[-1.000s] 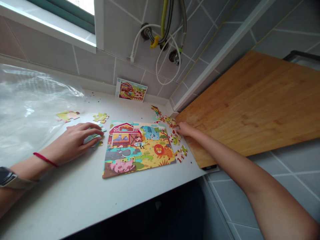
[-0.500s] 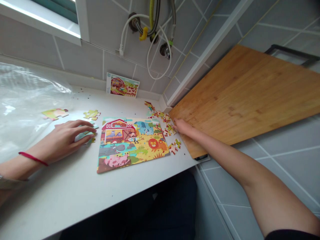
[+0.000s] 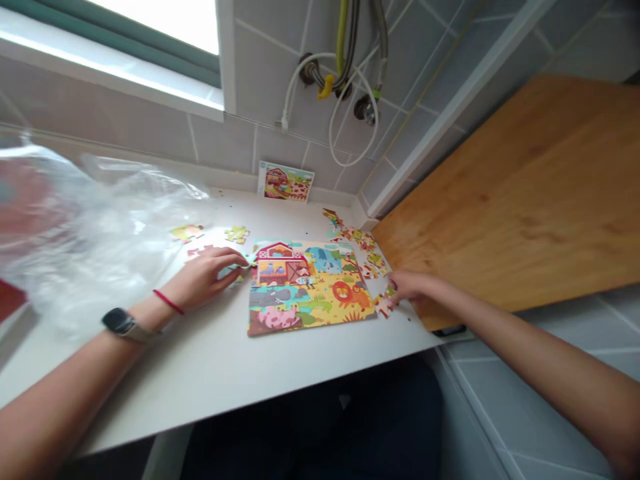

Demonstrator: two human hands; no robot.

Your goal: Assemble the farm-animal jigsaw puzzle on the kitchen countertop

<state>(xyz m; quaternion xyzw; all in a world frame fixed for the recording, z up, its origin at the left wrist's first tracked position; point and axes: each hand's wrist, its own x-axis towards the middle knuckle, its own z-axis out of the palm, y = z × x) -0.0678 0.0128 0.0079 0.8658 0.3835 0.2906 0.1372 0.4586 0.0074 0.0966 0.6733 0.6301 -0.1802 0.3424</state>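
A jigsaw puzzle (image 3: pixel 330 287) with a red barn, elephants, lions and a hippo lies on the white counter, most of its picture joined. At its left edge my left hand (image 3: pixel 213 270) has curled fingers closed on a pale green puzzle piece (image 3: pixel 251 259) near the barn. Loose puzzle pieces (image 3: pixel 237 233) lie just beyond that hand. On the other side, my right hand (image 3: pixel 407 287) reaches down with bent fingers, pinching a puzzle piece (image 3: pixel 385 304) beside the lions; its fingertips are partly hidden and blurred. More loose pieces (image 3: pixel 367 248) are heaped along the right side.
A small picture card (image 3: pixel 286 182) of a barn and cow leans on the tiled wall. Crumpled clear plastic (image 3: pixel 125 227) covers the counter's left. A wooden board (image 3: pixel 520 207) slants up at the right. Hoses and a white cable (image 3: pixel 333 133) hang above the back corner.
The view has swung left. My left hand has moved closer to the puzzle's edge, a pale piece at its fingertips. My right hand has come nearer along the loose pieces to those beside the lions.
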